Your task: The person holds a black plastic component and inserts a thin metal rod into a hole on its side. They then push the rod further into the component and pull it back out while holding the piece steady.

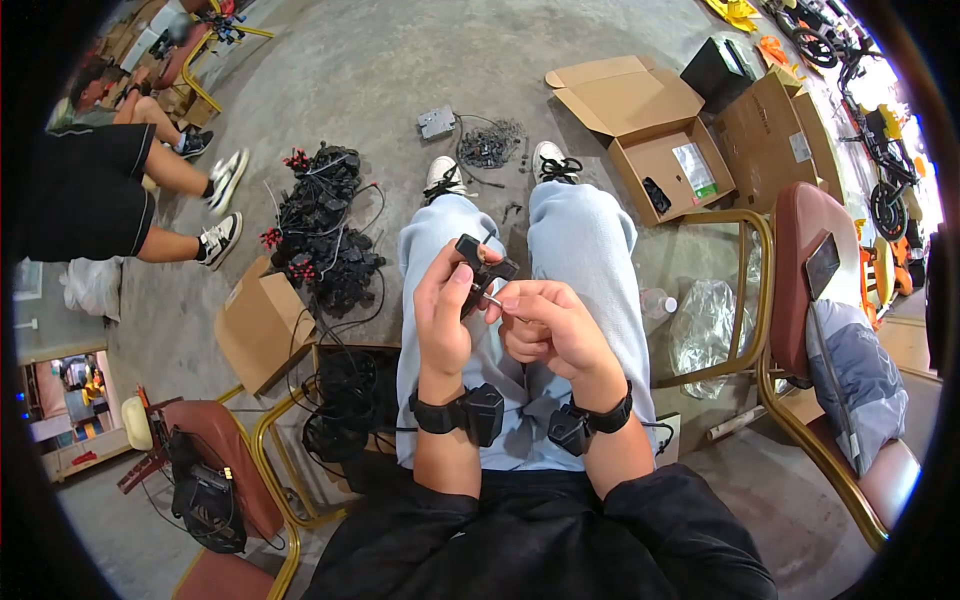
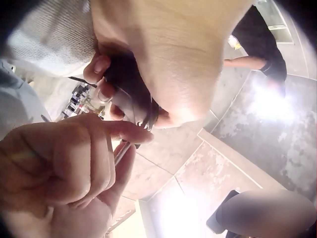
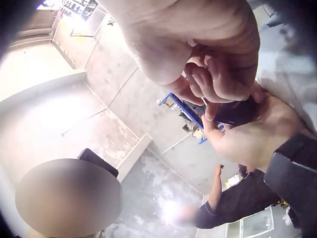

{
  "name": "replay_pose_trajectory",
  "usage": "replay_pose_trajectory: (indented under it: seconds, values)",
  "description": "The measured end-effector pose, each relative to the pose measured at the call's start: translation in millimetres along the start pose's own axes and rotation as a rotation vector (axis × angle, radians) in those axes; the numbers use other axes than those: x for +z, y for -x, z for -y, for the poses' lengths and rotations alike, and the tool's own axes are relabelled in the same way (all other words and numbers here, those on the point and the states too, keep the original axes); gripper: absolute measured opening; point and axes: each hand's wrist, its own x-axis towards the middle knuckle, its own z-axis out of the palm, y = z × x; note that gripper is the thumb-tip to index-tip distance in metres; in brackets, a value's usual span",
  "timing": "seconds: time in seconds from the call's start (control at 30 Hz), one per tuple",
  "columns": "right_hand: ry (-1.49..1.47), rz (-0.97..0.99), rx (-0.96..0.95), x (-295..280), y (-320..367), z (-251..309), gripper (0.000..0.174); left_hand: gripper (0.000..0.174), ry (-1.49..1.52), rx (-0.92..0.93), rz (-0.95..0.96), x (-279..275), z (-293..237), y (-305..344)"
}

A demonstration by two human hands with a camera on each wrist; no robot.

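Observation:
Over the lap, my left hand [image 1: 443,320] holds a small black plastic part [image 1: 502,270] with projecting arms, gripped between thumb and fingers. My right hand [image 1: 562,332] pinches a thin metal rod [image 1: 490,297], its other fingers curled in. The rod's far end meets the black part. From the left wrist view, the rod [image 2: 122,154] points up to small metal rings at the end of the dark part [image 2: 130,87]. The right wrist view has the right hand [image 3: 198,39] largely covering the rod, with the left hand [image 3: 255,139] just beyond.
Black cables and parts [image 1: 325,225] lie heaped on the floor at left. Ahead of the shoes are a grey box [image 1: 436,123] and a pile of small dark pieces [image 1: 490,145]. An open cardboard box [image 1: 625,165] and a chair [image 1: 800,270] stand right. Another person's legs [image 1: 180,170] show left.

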Motion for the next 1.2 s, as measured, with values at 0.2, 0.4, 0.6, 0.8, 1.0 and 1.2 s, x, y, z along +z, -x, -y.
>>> replay_pose_trajectory:
  seconds: [0.2,0.4,0.6,0.8,1.0,1.2]
  values:
    - [-0.045,0.020,-0.025,-1,-1,-3,0.017,0.028,-0.019,0.033,0.059,-4,1,0]
    - [0.718,-0.232,-0.452,6,-2,-12,0.011,0.029,0.015,-0.046,-0.030,-1,2,-1]
    - [0.811,-0.246,-0.510,3,-2,-15,0.012,0.029,0.060,-0.040,-0.084,-1,3,-1]
    - [0.440,-0.156,-0.300,2,-3,-10,0.013,0.036,-0.019,-0.055,-0.027,-6,3,0]
    - [0.085,-0.030,-0.060,-5,2,1,0.012,0.035,-0.108,0.002,0.056,-6,2,0]
    - [0.758,-0.236,-0.562,6,-3,-11,0.011,0.028,0.015,-0.030,-0.035,-1,5,-2]
